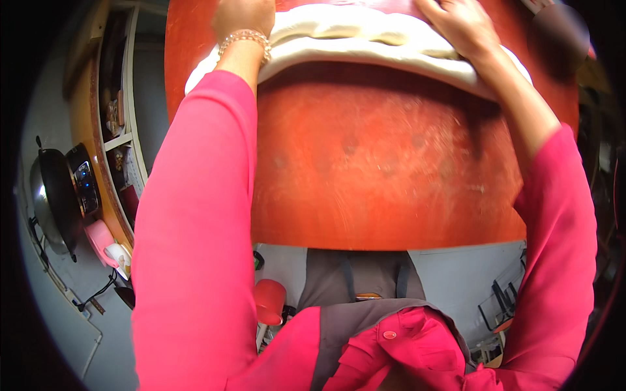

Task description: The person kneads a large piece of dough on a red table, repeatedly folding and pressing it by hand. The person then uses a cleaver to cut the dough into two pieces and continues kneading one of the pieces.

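Note:
A long, thick length of white dough point(391, 55) bows across the far part of a red tabletop point(385, 169). Its near side is smooth, and lumpy folds run along its far side. My left hand point(242, 18), with a beaded bracelet at the wrist, is on the dough toward its left end; the upper picture edge cuts off its fingers. Toward the right end, my right hand point(462, 29) lies over the dough with its thumb stretched away from the palm. Part of that hand also runs out of view at the top.
At the left, a dark wok point(55, 199) and a black appliance point(83, 179) with blue lights are beside an open-shelved cabinet point(120, 140). A red rounded object point(269, 301) is below the table's near edge. Dark metal frames point(502, 300) stand low at the right.

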A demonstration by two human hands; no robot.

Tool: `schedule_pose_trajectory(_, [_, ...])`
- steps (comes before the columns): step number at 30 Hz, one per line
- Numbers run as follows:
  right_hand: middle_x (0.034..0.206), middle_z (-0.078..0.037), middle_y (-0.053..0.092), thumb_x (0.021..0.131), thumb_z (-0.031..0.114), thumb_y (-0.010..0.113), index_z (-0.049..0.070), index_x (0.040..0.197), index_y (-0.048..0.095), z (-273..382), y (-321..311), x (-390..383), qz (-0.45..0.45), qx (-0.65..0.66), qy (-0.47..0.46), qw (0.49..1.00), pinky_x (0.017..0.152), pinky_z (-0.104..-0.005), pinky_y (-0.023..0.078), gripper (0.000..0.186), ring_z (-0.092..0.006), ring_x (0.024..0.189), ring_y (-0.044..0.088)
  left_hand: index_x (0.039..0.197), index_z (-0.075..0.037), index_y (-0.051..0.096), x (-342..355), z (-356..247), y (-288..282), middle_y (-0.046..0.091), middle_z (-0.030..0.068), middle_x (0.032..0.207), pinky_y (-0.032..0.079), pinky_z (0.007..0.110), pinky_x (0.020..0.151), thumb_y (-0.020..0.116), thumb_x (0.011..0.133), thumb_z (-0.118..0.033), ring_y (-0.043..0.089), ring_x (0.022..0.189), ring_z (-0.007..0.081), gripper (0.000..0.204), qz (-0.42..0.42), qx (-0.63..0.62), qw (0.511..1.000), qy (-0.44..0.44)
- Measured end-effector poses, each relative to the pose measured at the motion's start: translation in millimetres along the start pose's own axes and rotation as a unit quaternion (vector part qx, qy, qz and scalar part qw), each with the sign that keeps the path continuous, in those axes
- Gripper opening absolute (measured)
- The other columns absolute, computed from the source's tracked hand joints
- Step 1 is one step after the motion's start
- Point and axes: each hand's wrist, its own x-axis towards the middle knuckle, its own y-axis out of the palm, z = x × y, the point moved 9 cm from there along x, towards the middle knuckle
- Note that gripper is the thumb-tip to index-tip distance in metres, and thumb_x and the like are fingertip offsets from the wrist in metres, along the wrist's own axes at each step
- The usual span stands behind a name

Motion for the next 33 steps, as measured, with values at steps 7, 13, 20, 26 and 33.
schedule_pose_trajectory(7, [0.119,-0.008,0.073,0.103,0.04,0.052,0.018,0.12,0.071,43.7,-16.6,-120.4,-0.053,-0.135,-0.235,0.961,0.101,-0.0466,0.048,0.034,-0.0267,0.115,0.066,0.095,-0.003,0.077,-11.9,7.6,-27.8,0.074,0.0189,0.117,0.051,0.045,0.098,0.04,0.099,-0.036,0.069,0.113,0.0332,0.05,0.421,-0.196,0.865,-0.19])
schedule_pose_trajectory(13, [0.136,-0.006,0.067,0.096,0.035,0.066,0.014,0.129,0.069,65.6,-28.1,-228.6,-0.191,-0.068,-0.221,0.954,0.112,-0.0419,0.038,0.039,-0.0239,0.128,0.06,0.091,-0.011,0.071,-123.2,-2.0,-131.9,0.072,0.0087,0.099,0.043,0.047,0.1,0.05,0.095,-0.022,0.064,0.103,0.0316,0.025,0.071,-0.073,0.995,-0.013])
schedule_pose_trajectory(20, [0.135,-0.003,0.067,0.094,0.039,0.064,0.016,0.128,0.069,65.6,-6.1,-198.1,-0.193,-0.069,-0.203,0.958,0.117,-0.0436,0.028,0.042,-0.0223,0.127,0.06,0.094,-0.013,0.07,-100.4,12.6,-100.8,0.071,0.0051,0.098,0.044,0.045,0.093,0.05,0.095,-0.025,0.063,0.1,0.03,0.023,-0.003,-0.016,1.0,-0.003])
schedule_pose_trajectory(26, [0.106,-0.004,0.072,0.097,0.034,0.063,0.012,0.103,0.074,62.1,-24.0,-113.3,-0.173,-0.02,-0.197,0.965,0.092,-0.0405,0.047,0.025,-0.0255,0.102,0.067,0.088,-0.009,0.066,-49.1,28.5,-68.8,0.072,0.0088,0.094,0.046,0.047,0.093,0.053,0.096,-0.022,0.065,0.097,0.033,0.02,0.091,-0.039,0.99,-0.097])
schedule_pose_trajectory(33, [0.083,-0.008,0.064,0.096,0.026,0.062,0.011,0.085,0.065,65.0,-21.2,-65.9,-0.131,-0.007,-0.185,0.974,0.074,-0.044,0.049,0.019,-0.0311,0.081,0.061,0.101,-0.009,0.071,-11.8,38.0,-49.1,0.073,0.0219,0.093,0.053,0.057,0.08,0.047,0.104,-0.039,0.068,0.092,0.048,0.038,0.115,-0.055,0.98,-0.151])
